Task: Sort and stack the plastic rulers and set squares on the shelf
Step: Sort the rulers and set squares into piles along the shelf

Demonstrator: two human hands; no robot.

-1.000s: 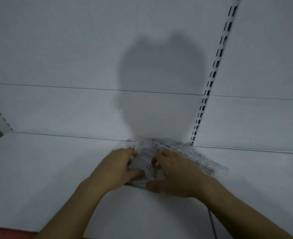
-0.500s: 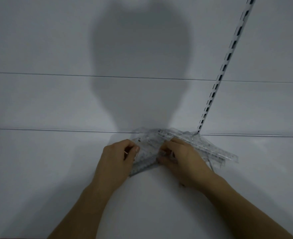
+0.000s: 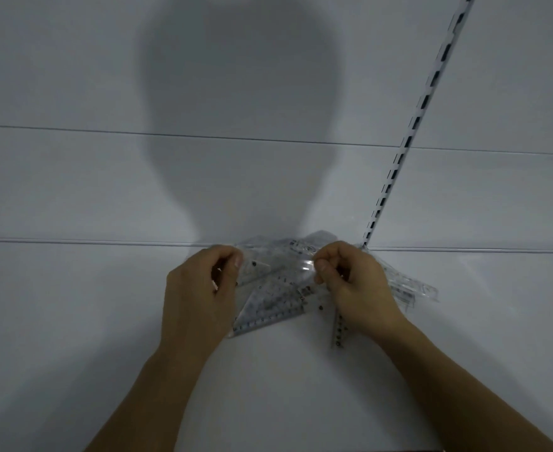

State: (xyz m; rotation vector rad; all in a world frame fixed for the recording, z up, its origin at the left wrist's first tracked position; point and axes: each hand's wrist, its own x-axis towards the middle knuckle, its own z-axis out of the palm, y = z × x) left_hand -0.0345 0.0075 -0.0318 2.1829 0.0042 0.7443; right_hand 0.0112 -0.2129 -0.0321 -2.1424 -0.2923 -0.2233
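rulers (image 3: 408, 285) and set squares (image 3: 268, 298), all clear plastic, lie heaped on the shelf (image 3: 73, 321) between my fingers. my left hand (image 3: 200, 295) pinches the heap's left edge, my right hand (image 3: 353, 285) its right, thumbs on top. some rulers stick out past the right fingers, below a slotted rail (image 3: 408, 138).

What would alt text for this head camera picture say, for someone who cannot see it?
Two bare hands, left hand and right hand, pinch a jumbled pile of clear plastic rulers and set squares on a white shelf. A head-shaped shadow falls on the white back wall, beside a slotted upright rail.
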